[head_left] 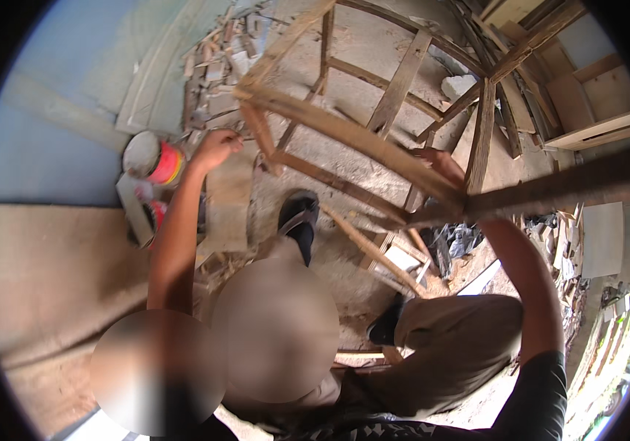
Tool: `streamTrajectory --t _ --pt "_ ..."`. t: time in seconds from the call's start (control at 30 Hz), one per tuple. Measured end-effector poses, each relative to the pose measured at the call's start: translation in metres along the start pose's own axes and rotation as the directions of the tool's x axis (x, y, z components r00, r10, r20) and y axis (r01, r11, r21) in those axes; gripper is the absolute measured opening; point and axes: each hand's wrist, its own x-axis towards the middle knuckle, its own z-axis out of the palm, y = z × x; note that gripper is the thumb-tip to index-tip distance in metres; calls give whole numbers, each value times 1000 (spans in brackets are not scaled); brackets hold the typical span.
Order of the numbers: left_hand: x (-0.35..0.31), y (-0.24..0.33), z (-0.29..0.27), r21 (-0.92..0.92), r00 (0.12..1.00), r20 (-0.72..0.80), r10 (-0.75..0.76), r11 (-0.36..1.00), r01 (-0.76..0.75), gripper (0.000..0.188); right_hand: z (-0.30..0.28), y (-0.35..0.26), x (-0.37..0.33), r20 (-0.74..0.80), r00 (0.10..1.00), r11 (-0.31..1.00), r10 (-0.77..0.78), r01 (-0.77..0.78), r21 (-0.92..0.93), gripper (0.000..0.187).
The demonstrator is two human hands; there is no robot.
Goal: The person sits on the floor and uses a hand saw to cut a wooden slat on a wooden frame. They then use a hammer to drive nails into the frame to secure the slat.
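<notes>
A brown wooden frame of rails and legs, like the skeleton of a chair or table, stands tilted before me. Reaching under a thick bar, my right hand is closed around the frame by its near right corner; the rails partly hide its fingers. To the left, my left hand hovers just short of the frame's left leg, apart from it. Its fingers are curled together, and whatever they may hold is too small to make out.
At the left, a bucket with a red and yellow band stands against a blue panel. Wood offcuts lie heaped beyond it. Black plastic and a loose wooden strip are by my feet. Boards lean at the far right.
</notes>
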Motion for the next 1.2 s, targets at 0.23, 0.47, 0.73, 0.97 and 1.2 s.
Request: streamTrajectory --t 0.23,0.47,0.73,0.97,1.2 --pt "140 8 63 -381 977 178 -116 907 177 52 45 -30 64 -65 990 914 126 -141 -379 47" --pt "169 -20 71 -296 940 117 -319 893 340 77 73 4 125 -165 865 800 -473 344 -492 42" --pt "178 -10 95 -233 872 331 -360 865 445 75 88 31 128 -163 946 900 -280 199 -388 51" --pt "179 -10 113 -572 888 404 -219 697 432 61 89 25 123 -156 924 832 -349 229 -505 52" --pt "182 -22 114 -610 871 459 -176 650 453 58 100 30 117 -139 930 795 -341 207 -570 54"
